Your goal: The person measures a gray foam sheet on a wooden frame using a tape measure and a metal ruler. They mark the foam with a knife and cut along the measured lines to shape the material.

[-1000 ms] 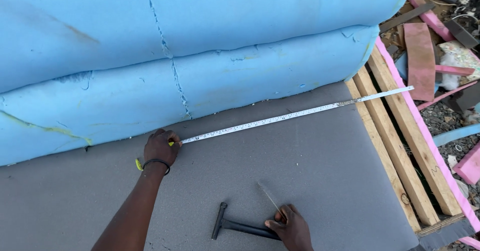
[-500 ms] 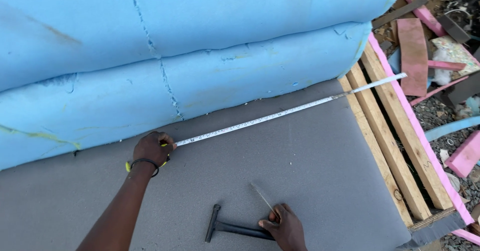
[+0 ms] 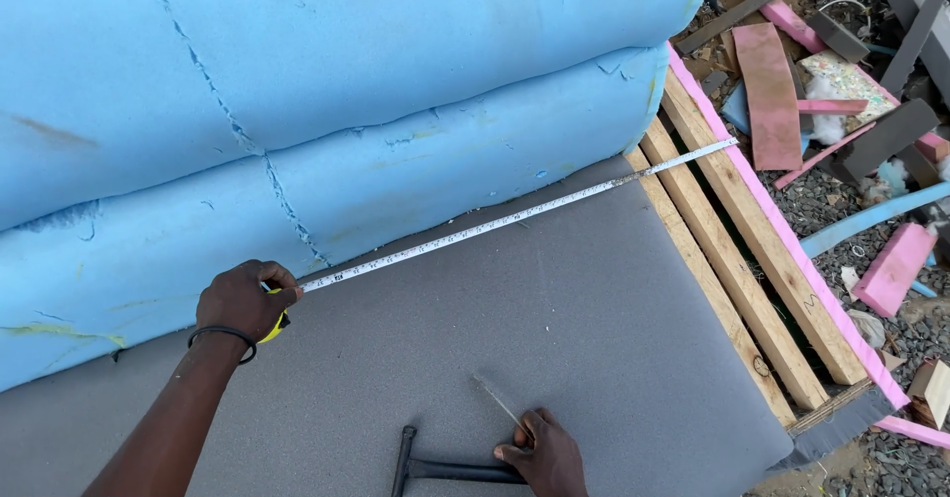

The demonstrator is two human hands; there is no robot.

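My left hand (image 3: 240, 301) grips a yellow tape measure case (image 3: 275, 327) at the foot of the blue foam. Its white blade (image 3: 515, 217) runs out to the right across the grey foam sheet (image 3: 554, 339) and past the sheet's edge over the wooden slats. Near the bottom edge, my right hand (image 3: 542, 453) pinches a thin metal pin or needle (image 3: 498, 403) with its tip on the grey sheet. The hand also rests on the handle of a black T-shaped tool (image 3: 435, 467) lying flat on the sheet.
Thick blue foam slabs (image 3: 346, 91) are stacked behind the grey sheet. A wooden frame of slats (image 3: 742, 249) with a pink strip along it borders the right side. Beyond it lie gravel and scraps of pink, grey and blue foam (image 3: 851, 111).
My left hand and the tape case have shifted left and slightly down in view, with the blade following. My right hand stays on the pin and black tool; the view has swung.
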